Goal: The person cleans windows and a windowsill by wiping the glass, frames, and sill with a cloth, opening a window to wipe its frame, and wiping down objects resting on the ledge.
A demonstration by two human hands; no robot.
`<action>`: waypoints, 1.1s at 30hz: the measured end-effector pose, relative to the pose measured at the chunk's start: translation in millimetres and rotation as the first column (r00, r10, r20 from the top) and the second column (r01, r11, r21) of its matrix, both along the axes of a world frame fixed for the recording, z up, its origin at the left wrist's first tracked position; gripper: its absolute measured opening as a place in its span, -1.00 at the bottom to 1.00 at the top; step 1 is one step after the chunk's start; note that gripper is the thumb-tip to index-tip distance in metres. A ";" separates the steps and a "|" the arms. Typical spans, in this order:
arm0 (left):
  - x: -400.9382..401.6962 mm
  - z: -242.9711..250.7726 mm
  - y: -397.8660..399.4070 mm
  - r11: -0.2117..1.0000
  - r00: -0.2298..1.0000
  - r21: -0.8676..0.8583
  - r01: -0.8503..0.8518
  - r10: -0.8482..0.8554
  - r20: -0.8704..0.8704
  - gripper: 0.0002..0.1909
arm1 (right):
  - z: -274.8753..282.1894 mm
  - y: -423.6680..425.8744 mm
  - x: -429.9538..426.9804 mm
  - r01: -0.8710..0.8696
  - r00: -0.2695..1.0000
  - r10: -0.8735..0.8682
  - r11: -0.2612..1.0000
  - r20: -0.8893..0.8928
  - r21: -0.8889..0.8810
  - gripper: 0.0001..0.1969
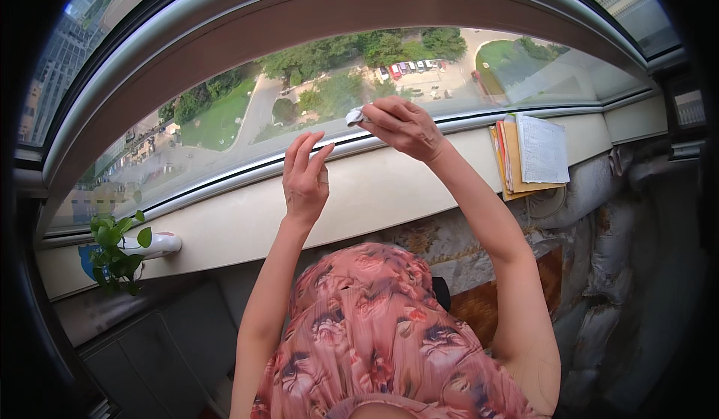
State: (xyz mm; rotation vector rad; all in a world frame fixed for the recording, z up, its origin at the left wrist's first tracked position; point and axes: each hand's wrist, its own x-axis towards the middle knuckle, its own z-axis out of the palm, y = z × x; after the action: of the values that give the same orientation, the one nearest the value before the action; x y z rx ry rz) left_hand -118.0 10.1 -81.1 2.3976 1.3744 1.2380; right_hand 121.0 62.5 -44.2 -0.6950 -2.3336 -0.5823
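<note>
Before me is a window pane (224, 115) with a grey metal frame, set above a pale window sill (382, 183). My right hand (401, 127) pinches a small crumpled white wad (355, 117), perhaps tissue or cloth, close to the lower part of the glass. Whether the wad touches the pane cannot be told. To its left, my left hand (306, 180) is raised over the sill's window-side edge, its fingers apart and nothing in them. The lower metal rail (264, 170) of the window runs behind both hands.
On the right of the sill lies a stack of papers and envelopes (533, 155), a written sheet on top. A green-leaved plant (115, 250) in a white vase (163, 244) stands at the left end. Grey cushioned upholstery (606, 250) is at the lower right.
</note>
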 end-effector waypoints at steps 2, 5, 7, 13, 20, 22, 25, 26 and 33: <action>8.0 8.9 3.6 1.000 1.000 0.021 0.006 -0.007 0.024 -0.57 | 52.4 -0.8 16.4 0.073 0.991 -0.058 0.990 -0.124 0.118 -0.76; 23.9 20.1 4.5 1.000 0.997 0.024 0.006 -0.008 0.074 -0.58 | 109.9 4.1 39.5 0.249 0.921 -0.124 0.917 -0.370 0.311 -0.72; 34.6 23.0 5.9 0.999 0.996 0.046 0.020 -0.024 0.084 -0.58 | 101.4 7.5 47.8 0.228 0.936 -0.100 0.902 -0.337 0.367 -0.72; 41.9 19.4 5.8 1.000 0.995 -0.007 -0.021 0.022 0.095 -0.57 | -4.0 -0.6 28.7 0.130 0.843 -0.069 0.989 -0.533 0.077 -0.81; 36.7 12.1 9.0 0.995 0.992 -0.079 -0.062 0.070 0.108 -0.60 | -86.4 -18.0 47.1 0.097 0.994 -0.105 0.960 -0.017 -0.261 -0.68; 30.7 2.2 10.0 0.990 0.990 -0.136 -0.035 0.053 0.134 -0.61 | -63.1 -12.9 43.1 0.102 0.995 -0.095 0.966 0.041 -0.236 -0.65; 25.8 -8.8 6.2 0.988 0.985 -0.115 -0.099 0.113 0.127 -0.63 | -6.6 -4.0 23.1 0.040 0.998 -0.044 0.996 -0.052 -0.074 -0.59; 24.8 -12.7 4.1 0.983 0.981 -0.155 -0.100 0.123 0.152 -0.65 | 16.7 -2.9 10.4 0.054 0.990 -0.054 0.999 -0.127 -0.006 -0.60; 9.6 -28.1 -7.8 0.955 0.967 -0.264 -0.136 0.185 0.173 -0.70 | 84.9 23.1 -53.7 0.168 0.866 0.011 0.935 -0.500 0.312 -0.68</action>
State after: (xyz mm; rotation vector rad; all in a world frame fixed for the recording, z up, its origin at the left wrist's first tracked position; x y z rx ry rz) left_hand -108.4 2.3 -109.2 1.9737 1.5832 1.2151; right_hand 67.3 85.6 40.7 -0.6800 -1.6754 -0.7317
